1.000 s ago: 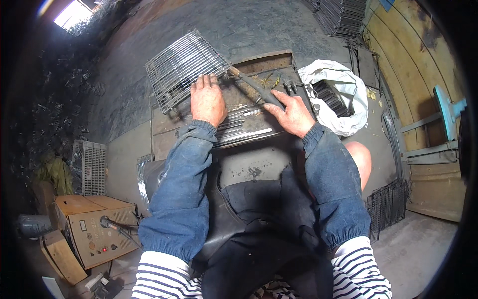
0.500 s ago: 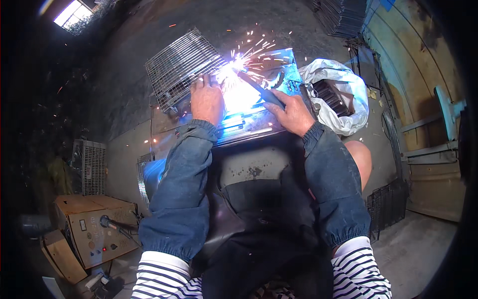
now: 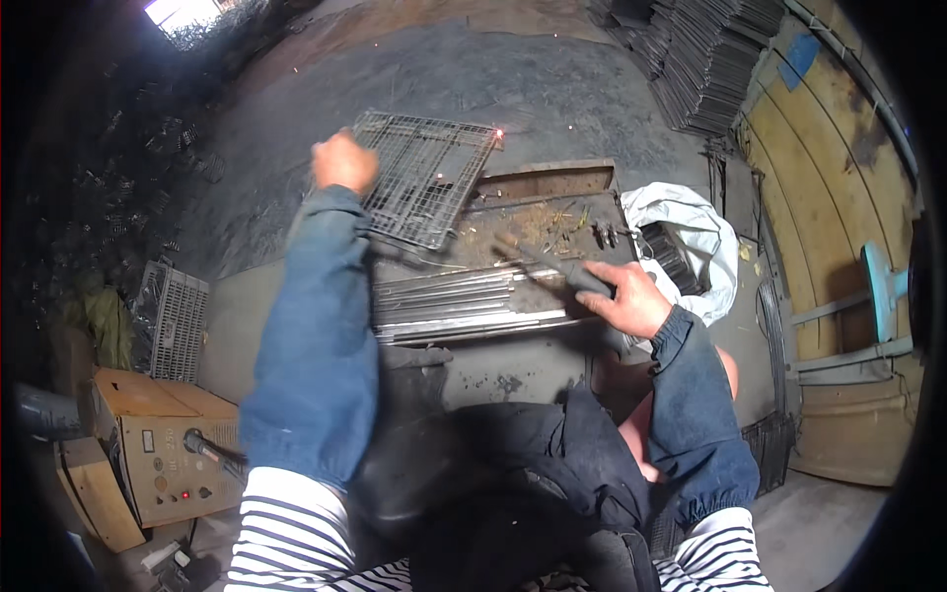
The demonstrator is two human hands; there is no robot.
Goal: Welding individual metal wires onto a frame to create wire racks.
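Note:
My left hand (image 3: 343,163) is closed at the far left edge of a wire mesh panel structure (image 3: 414,178), apparently gripping it. The panel is held at a slant, and a small spot glows red at its far right corner. In my right hand (image 3: 631,296) is a welding torch (image 3: 592,278), its blurred front end pointing left over the low metal worktable (image 3: 543,222). No arc burns at the torch. Several metal rods (image 3: 444,304) lie side by side along the table's near edge, below the panel and left of the torch.
An open white sack (image 3: 725,261) with dark metal pieces stands right of the table. At the lower left sits a welding machine (image 3: 178,464) with a cable plugged in. Stacked dark wire panels (image 3: 710,69) are at the far right, beside a yellowish metal wall (image 3: 819,148).
The bright arc and spray of sparks have gone out. My left hand has moved up and left with the mesh panel, which has turned. My right hand has drawn the torch back toward me.

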